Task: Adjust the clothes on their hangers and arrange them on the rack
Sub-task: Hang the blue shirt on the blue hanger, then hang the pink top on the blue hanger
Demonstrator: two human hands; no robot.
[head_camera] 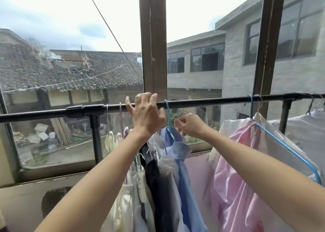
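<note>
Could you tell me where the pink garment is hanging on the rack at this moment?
In the head view, the pink garment hangs right of centre on a blue hanger from the black rail, right of the right hand and the blue shirt.

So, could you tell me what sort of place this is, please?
Probably an enclosed balcony or window-side drying spot in a home. A black rail carries hangers with a blue shirt and a pink garment, and big windows behind it overlook a tiled roof and a brick building.
</note>
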